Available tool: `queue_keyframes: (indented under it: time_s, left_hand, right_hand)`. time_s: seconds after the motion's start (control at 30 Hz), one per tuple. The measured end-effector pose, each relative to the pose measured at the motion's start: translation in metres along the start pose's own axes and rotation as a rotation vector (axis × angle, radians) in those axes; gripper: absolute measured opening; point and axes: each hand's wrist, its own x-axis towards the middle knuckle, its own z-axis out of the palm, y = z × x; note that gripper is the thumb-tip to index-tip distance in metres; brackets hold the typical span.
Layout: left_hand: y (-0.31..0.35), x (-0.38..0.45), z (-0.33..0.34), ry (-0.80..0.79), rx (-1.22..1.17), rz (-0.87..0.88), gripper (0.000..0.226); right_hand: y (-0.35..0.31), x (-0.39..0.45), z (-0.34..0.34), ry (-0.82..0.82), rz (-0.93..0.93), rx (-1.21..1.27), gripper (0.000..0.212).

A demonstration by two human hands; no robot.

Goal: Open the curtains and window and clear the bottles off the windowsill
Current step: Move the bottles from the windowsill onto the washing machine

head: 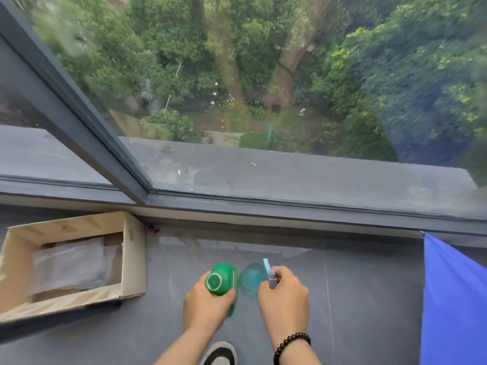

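Lower centre of frame: 2 bottles side by side on the windowsill [355,299], a smooth dark grey slab with a faint sheen.

Left hand [205,306] wraps the green bottle [222,281], opaque glossy plastic seen from above with a round cap; fingers curled round its body, thumb on the near side.

Right hand [284,296] grips the blue bottle [251,277], translucent and rounded, touching or just beside the green one. Fingers clamped on its grey spray head at the neck; a pale blue trigger or nozzle piece sticks up past the knuckles. Dark beaded bracelet [291,343] on that wrist.

Lower left: an open wooden box [131,248], pale plywood, rectangular, holding something wrapped in clear crinkled plastic.

Right edge: blue curtain [453,299], matte cloth, drawn aside.

Upper frame: window [263,101], glass in a dark grey frame, looks shut; blurred green trees beyond, grey concrete ledge outside.

Bottom centre: a shoe [221,354], black and white.
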Motion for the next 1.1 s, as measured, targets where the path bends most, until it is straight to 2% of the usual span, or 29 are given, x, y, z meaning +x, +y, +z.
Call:
queue_keyframes:
  time_s: [0.1,0.17,0.47,0.6,0.77,1.0,1.1]
  left_hand:
    - [0.028,-0.031,-0.045,0.046,-0.023,0.032,0.037]
    - [0.047,-0.055,-0.079,0.065,-0.029,0.081,0.031]
    - [0.122,-0.181,-0.228,0.199,0.072,0.293,0.031]
    - [0.146,-0.252,-0.288,0.272,-0.092,0.289,0.034]
    - [0.166,-0.342,-0.359,0.339,-0.213,0.311,0.042]
    - [0.164,-0.439,-0.448,0.457,-0.269,0.355,0.078]
    - [0.154,-0.475,-0.483,0.511,-0.243,0.379,0.072]
  right_hand:
    - [-0.025,-0.029,-0.036,0.022,-0.066,0.062,0.021]
    - [-0.046,-0.051,-0.063,0.034,-0.137,0.087,0.021]
    - [-0.128,-0.163,-0.194,0.124,-0.612,0.111,0.019]
    - [-0.159,-0.225,-0.251,0.114,-0.75,0.136,0.028]
    - [-0.19,-0.309,-0.32,0.182,-0.935,0.231,0.027]
    - [-0.24,-0.408,-0.373,0.185,-1.119,0.303,0.022]
    - [-0.264,-0.453,-0.378,0.135,-1.22,0.338,0.022]
